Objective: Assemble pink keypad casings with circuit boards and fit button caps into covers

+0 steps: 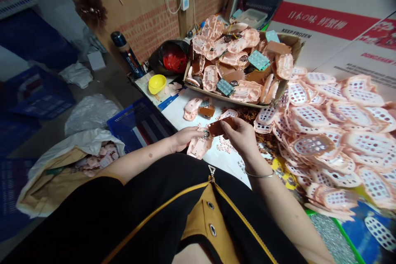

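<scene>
My left hand (183, 138) grips a pink plastic shell (199, 148) at the near edge of the white table (173, 115). A ring-like round part (206, 134) shows at the shell's upper end. Between the fingers of my right hand (239, 134) is a brown circuit board (220, 127), held just above and to the right of the shell. Beyond my hands lie another pink shell (192, 108) and a small brown board (206, 111). Tiny pink pieces (224, 144) are scattered below my right hand.
A cardboard box (235, 101) full of pink shells and boards stands behind. Pink perforated covers (312, 115) are heaped at the right. A yellow bowl (157, 84) and dark bottle (126, 55) are at the left, above a blue crate (136, 132) and white sack (71, 148).
</scene>
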`<state>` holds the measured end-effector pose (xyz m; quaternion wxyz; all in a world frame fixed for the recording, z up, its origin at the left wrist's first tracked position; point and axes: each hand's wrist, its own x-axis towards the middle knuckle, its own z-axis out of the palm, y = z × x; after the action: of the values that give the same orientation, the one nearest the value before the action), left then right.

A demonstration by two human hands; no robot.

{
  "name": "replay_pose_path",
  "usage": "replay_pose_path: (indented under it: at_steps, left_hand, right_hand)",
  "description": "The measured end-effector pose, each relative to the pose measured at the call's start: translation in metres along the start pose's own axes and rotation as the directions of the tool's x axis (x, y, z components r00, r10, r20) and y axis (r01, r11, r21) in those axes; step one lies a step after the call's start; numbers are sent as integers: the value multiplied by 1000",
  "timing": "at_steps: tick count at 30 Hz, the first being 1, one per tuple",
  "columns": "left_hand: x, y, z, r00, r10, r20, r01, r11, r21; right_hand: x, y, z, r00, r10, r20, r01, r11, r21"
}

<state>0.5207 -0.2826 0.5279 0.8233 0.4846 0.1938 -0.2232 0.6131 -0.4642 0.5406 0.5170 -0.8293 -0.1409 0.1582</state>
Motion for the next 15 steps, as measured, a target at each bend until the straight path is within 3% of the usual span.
replay_pose_path:
  at_steps: [3, 7, 15]
  left_hand:
    - [-3, -2, 0, 999, -15, 29, 13, 997, 71]
    - [-3, -5, -1, 1000, 24, -14, -22, 990, 139]
    - [-4, -6, -3, 997, 60, -38, -53, 987, 153]
  right_hand:
    - [-1, 0, 1, 999, 35, 1, -35, 998, 48]
    - [0, 1, 7, 999, 32, -8, -31, 996, 85]
    - [-1, -1, 13, 1000, 7, -10, -5, 993, 120]
